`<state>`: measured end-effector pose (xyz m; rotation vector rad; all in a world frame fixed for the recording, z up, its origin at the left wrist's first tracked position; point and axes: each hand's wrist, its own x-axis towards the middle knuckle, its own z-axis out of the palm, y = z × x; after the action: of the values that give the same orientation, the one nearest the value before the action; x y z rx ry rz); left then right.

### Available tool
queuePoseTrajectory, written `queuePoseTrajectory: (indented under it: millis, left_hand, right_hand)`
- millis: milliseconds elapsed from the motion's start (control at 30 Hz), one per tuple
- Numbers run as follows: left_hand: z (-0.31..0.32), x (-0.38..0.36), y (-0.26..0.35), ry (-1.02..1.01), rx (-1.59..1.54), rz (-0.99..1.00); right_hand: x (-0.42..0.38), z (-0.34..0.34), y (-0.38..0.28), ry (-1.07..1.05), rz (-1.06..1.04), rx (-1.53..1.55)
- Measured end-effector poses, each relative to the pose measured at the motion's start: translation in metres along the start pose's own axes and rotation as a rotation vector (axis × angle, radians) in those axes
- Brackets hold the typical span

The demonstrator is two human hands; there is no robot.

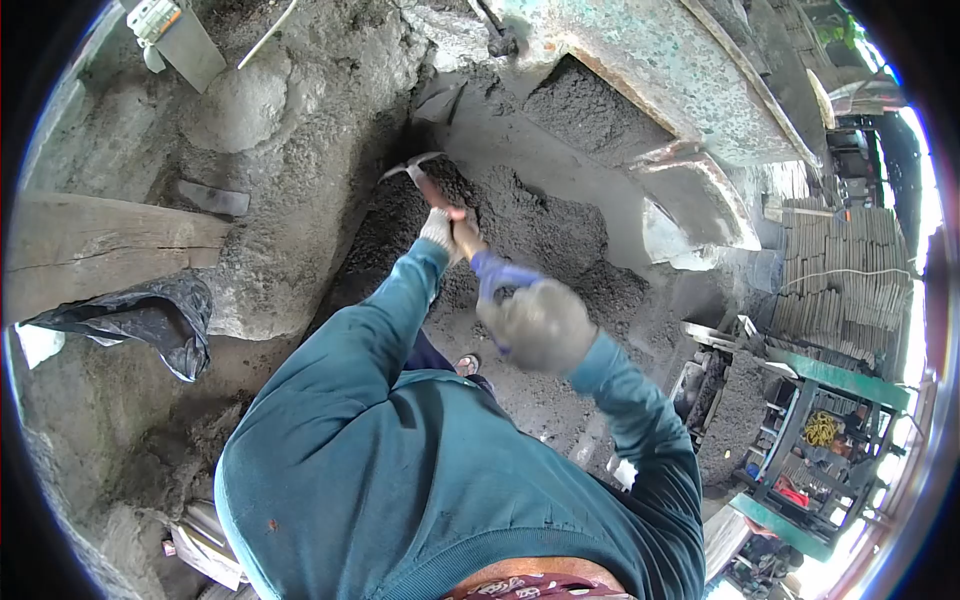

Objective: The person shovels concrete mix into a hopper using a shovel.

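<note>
A short-handled digging tool [428,188] reaches into the dark, damp, sand-like heap [530,215] in front of me. Its curved metal head spreads crosswise at the far end, partly against the dark material, so its full shape is hidden. My left hand [440,228], in a pale knit glove, is closed round the shaft just below the head. Nearer my body, my right hand [545,325], in a grey glove and blurred by motion, wraps the blue-covered end of the handle.
A rough concrete block [270,240] rises on the left, with a wooden beam [110,245] and a black plastic bag [150,315]. A worn green metal chute [680,70] stands at the upper right. A green-framed machine [835,380] and stacked slabs [840,270] lie right.
</note>
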<state>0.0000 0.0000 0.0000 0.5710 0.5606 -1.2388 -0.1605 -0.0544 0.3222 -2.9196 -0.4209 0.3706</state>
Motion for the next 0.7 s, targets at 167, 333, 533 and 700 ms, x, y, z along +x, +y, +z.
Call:
queuePoseTrajectory:
  millis: [167, 333, 533, 700]
  left_hand:
    - [0.032, -0.027, -0.006, 0.187, -0.189, -0.107]
    - [0.064, -0.013, -0.042, 0.210, -0.399, -0.078]
    - [0.097, -0.069, -0.035, 0.063, -0.600, 0.117]
    - [0.012, 0.001, -0.015, 0.196, -0.169, -0.157]
  right_hand:
    - [-0.015, -0.051, -0.012, -0.198, 0.055, -0.033]
    - [-0.058, -0.091, 0.024, 0.210, 0.308, -0.070]
    - [-0.064, -0.084, 0.027, 0.783, 0.689, 1.013]
    - [-0.001, 0.070, 0.035, 0.923, 1.101, 1.445]
